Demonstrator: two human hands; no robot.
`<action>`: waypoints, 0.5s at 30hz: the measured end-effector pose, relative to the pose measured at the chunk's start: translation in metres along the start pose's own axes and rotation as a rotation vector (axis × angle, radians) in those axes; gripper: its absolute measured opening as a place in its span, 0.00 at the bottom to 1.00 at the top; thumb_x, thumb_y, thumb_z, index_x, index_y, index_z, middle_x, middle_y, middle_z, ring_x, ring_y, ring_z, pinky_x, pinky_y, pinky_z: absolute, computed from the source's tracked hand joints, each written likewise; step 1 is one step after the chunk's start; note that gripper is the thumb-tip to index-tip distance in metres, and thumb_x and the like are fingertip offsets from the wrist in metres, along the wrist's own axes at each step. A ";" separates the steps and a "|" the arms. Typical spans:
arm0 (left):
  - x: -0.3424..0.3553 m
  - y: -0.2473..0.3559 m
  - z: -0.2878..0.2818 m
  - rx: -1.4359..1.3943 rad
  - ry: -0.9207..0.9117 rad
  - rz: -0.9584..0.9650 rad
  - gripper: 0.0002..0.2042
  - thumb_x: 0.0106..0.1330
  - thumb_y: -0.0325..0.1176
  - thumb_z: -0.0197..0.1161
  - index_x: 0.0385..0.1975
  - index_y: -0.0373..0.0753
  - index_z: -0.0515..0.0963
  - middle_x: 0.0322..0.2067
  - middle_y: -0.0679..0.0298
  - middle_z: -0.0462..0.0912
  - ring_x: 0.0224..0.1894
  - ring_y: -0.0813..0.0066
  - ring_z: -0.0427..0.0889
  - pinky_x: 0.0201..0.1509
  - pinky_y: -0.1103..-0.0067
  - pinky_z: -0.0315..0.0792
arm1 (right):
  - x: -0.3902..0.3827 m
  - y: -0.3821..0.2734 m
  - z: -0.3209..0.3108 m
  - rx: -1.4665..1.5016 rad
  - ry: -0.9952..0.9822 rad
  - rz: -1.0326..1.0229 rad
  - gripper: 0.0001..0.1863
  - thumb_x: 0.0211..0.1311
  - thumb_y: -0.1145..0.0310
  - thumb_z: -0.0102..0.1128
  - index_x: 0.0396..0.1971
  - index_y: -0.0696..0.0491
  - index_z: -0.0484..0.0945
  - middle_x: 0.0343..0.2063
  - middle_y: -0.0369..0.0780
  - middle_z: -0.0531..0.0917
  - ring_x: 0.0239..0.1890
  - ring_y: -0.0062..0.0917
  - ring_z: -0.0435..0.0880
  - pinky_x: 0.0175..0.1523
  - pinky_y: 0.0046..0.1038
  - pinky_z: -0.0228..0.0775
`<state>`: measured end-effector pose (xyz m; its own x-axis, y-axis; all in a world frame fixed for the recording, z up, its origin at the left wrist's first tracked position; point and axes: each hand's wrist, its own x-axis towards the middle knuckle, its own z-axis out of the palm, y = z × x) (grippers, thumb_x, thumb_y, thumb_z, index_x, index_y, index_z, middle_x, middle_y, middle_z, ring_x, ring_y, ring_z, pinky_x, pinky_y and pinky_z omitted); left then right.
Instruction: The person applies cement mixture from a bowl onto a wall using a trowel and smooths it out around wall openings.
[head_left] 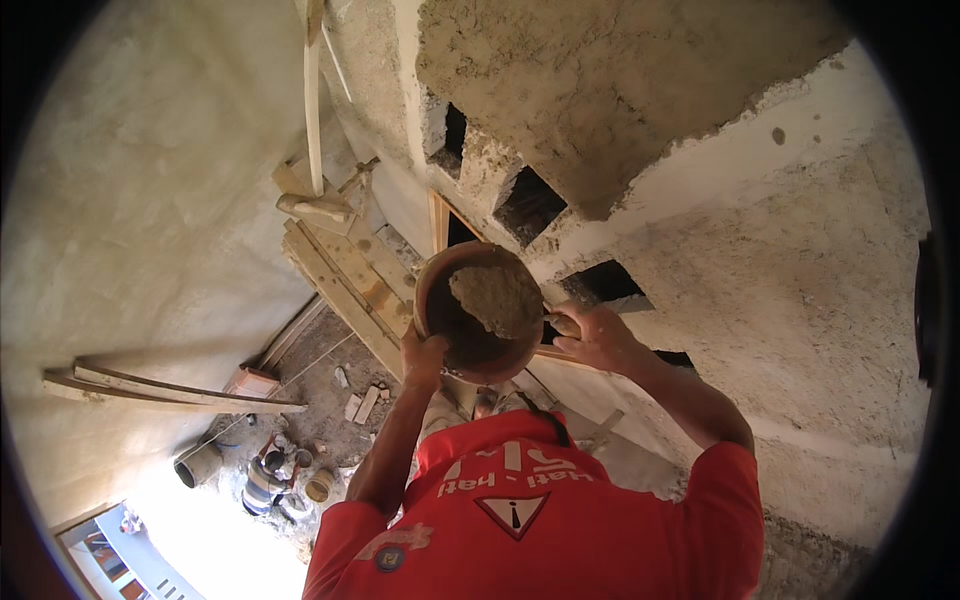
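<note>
In front of my chest is a round brown mortar bucket (428, 300), tilted so that its inside shows. A lump of wet grey-brown mortar (497, 300) lies in it. My left hand (424, 356) grips the bucket's near left rim. At the right rim, my right hand (603, 338) is closed around the handle of a trowel (564, 325); its blade is hard to make out against the mortar. Beyond the bucket rises a wall with fresh, darker plaster (600, 90) on its upper part and bare, lighter render (760, 250) lower down.
Several dark square openings (530, 205) pierce the wall. Wooden scaffold planks (345, 285) lie left of the bucket, with long boards (170, 395) against the left wall. Far below, a person in a striped top (262, 485) is among buckets (198, 465) and rubble, beside a bright opening.
</note>
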<state>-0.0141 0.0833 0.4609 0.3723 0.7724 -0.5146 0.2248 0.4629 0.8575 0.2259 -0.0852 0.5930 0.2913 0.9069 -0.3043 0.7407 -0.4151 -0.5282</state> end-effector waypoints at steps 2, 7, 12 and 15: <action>-0.002 0.006 -0.003 -0.025 0.002 0.028 0.26 0.48 0.22 0.58 0.52 0.31 0.77 0.33 0.60 0.82 0.32 0.70 0.80 0.37 0.74 0.75 | -0.005 -0.025 -0.037 0.098 -0.022 0.018 0.28 0.51 0.66 0.73 0.51 0.57 0.73 0.38 0.49 0.85 0.41 0.41 0.86 0.45 0.37 0.77; 0.003 -0.011 -0.026 -0.011 0.085 0.067 0.21 0.48 0.21 0.58 0.47 0.33 0.78 0.30 0.64 0.79 0.30 0.72 0.78 0.33 0.76 0.73 | -0.018 -0.095 -0.132 0.126 -0.101 -0.155 0.25 0.51 0.65 0.73 0.49 0.58 0.76 0.35 0.48 0.84 0.38 0.37 0.86 0.44 0.33 0.76; -0.003 -0.015 -0.049 0.104 0.154 0.058 0.27 0.46 0.23 0.57 0.53 0.29 0.77 0.33 0.58 0.84 0.32 0.66 0.82 0.38 0.71 0.77 | -0.013 -0.080 -0.167 0.229 -0.209 -0.204 0.27 0.56 0.60 0.71 0.53 0.57 0.78 0.35 0.46 0.86 0.39 0.35 0.86 0.49 0.32 0.76; -0.004 -0.031 -0.052 0.115 0.170 0.100 0.26 0.46 0.23 0.56 0.51 0.30 0.78 0.33 0.57 0.84 0.32 0.68 0.82 0.38 0.73 0.77 | 0.008 -0.008 -0.167 0.135 0.077 0.385 0.29 0.64 0.50 0.65 0.61 0.50 0.76 0.49 0.44 0.82 0.46 0.34 0.84 0.57 0.36 0.77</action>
<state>-0.0690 0.0885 0.4367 0.2426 0.8786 -0.4113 0.2993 0.3356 0.8932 0.3239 -0.0623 0.7271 0.5797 0.6839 -0.4431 0.4838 -0.7264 -0.4881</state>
